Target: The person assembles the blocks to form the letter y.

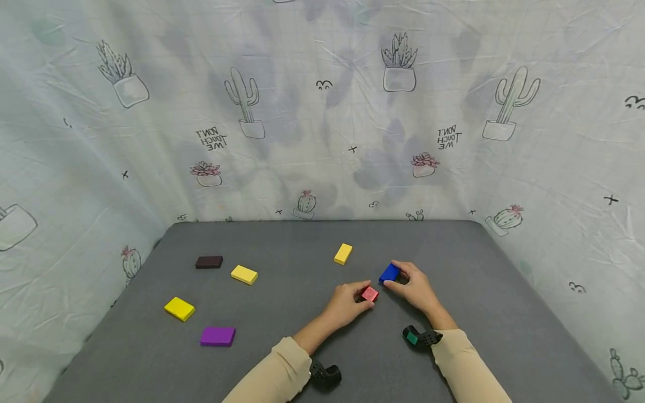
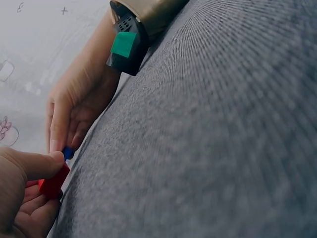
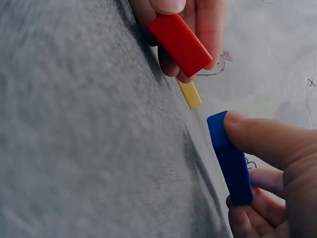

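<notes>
Head view, from near to far. At the lower edge, two beige sleeves [image 1: 468,364] enter the frame, each with a black wrist device [image 1: 423,337]; the right one bears a green patch [image 1: 412,338]. Left of centre in the lower frame, a purple block [image 1: 218,336] lies flat on the grey desk [image 1: 282,324], with a bright yellow block [image 1: 179,309] farther out at the left. Right of centre, the left hand [image 1: 346,305] pinches a red block [image 1: 370,294] between thumb and fingers. Just beyond it to the right, the right hand [image 1: 417,286] likewise grips a blue block [image 1: 389,273]. The red and blue blocks are near each other but apart, as the right wrist view confirms: red at upper centre, blue at lower right. Whether either touches the desk cannot be told. Left of centre lies a paler yellow block [image 1: 244,275]; a dark brown block [image 1: 209,262] lies beyond it to the left, and another pale yellow block [image 1: 343,254] beyond the hands, near mid-frame. Across the upper frame hangs a pale cloth [image 1: 302,112] printed with potted cacti
</notes>
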Motion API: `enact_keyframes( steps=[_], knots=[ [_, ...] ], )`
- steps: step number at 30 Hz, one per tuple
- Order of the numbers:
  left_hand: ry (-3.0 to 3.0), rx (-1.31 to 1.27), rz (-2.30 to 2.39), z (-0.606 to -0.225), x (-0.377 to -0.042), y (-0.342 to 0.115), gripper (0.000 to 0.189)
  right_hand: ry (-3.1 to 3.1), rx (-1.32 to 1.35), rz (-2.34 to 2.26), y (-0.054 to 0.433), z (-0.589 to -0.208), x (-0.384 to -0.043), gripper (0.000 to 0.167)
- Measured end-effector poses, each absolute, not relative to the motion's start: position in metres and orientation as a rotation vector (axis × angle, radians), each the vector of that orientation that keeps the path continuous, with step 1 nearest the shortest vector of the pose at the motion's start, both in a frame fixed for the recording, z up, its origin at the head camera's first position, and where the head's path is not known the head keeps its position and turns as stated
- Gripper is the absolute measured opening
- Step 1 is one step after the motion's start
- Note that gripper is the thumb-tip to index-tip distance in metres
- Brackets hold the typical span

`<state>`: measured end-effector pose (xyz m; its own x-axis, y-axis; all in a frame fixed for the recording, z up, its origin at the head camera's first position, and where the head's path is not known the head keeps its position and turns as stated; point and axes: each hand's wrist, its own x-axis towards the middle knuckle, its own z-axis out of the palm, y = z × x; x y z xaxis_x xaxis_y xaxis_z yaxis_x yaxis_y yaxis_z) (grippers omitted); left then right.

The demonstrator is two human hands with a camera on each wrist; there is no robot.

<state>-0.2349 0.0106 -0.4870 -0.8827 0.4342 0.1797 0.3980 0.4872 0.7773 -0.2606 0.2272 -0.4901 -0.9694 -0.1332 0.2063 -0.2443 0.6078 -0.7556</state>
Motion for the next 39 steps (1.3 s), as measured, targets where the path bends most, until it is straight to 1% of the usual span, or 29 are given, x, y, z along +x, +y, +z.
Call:
enact_keyframes(
  steps=[9,24,39],
  knots=[
    [2.625,0.719,1.402,-0.484,-0.234,0.001,0.052,-2.713,0.316,1.292,0.221,-0.486,-0.260,0.065],
    [2.664,0.662,1.376,-0.478,-0.232,-0.017,0.052,-2.716,0.408,1.262,0.198,-0.484,-0.268,0.066],
    [2.674,0.626,1.417,-0.479,-0.243,-0.044,0.052,-2.710,0.449,1.324,0.173,-0.481,-0.279,0.065]
  ],
)
